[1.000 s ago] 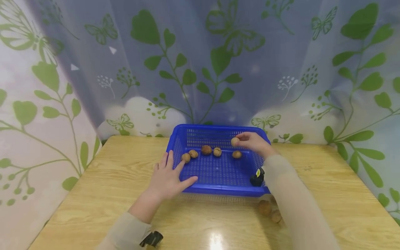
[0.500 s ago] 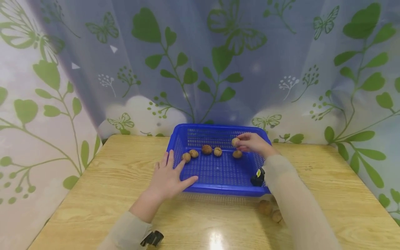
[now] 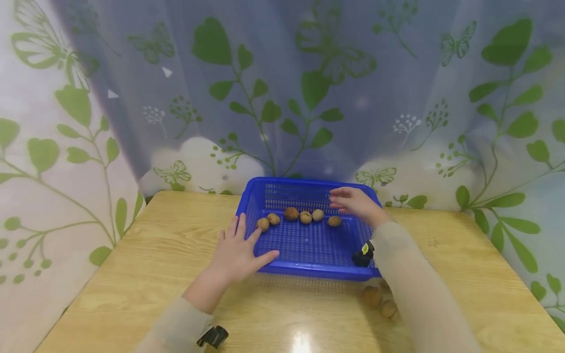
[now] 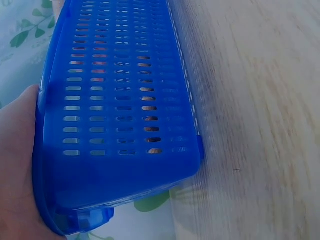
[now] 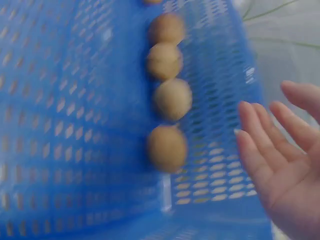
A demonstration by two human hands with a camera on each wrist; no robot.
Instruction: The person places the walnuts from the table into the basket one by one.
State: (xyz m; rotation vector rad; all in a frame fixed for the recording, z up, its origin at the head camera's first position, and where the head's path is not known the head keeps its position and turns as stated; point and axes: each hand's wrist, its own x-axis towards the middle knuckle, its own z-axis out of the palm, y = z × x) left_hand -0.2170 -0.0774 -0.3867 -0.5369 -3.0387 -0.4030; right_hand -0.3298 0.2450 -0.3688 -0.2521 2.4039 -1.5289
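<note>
A blue plastic basket [image 3: 304,267] with slotted walls stands on the table, and several walnuts [image 3: 305,217] lie in a rough row along the back of its floor. My left hand [image 3: 234,255] rests with spread fingers over the basket's left front corner; in the left wrist view the hand [image 4: 17,165] lies along the rim. Over the back right of the basket my right hand [image 3: 355,203] hangs with nothing between its loosely extended fingers. The right wrist view has this hand [image 5: 285,155] beside the row, apart from the nearest walnut [image 5: 167,149].
More walnuts [image 3: 371,296] lie on the wooden table [image 3: 176,230] in front of the basket's right corner, partly behind my right sleeve. A patterned curtain [image 3: 273,88] hangs right behind the table. Black wrist cameras [image 3: 214,337] sit at both cuffs.
My right hand has let go of the pale walnut it pinched, which now lies in the row between two others. The left hand stays where it was.
</note>
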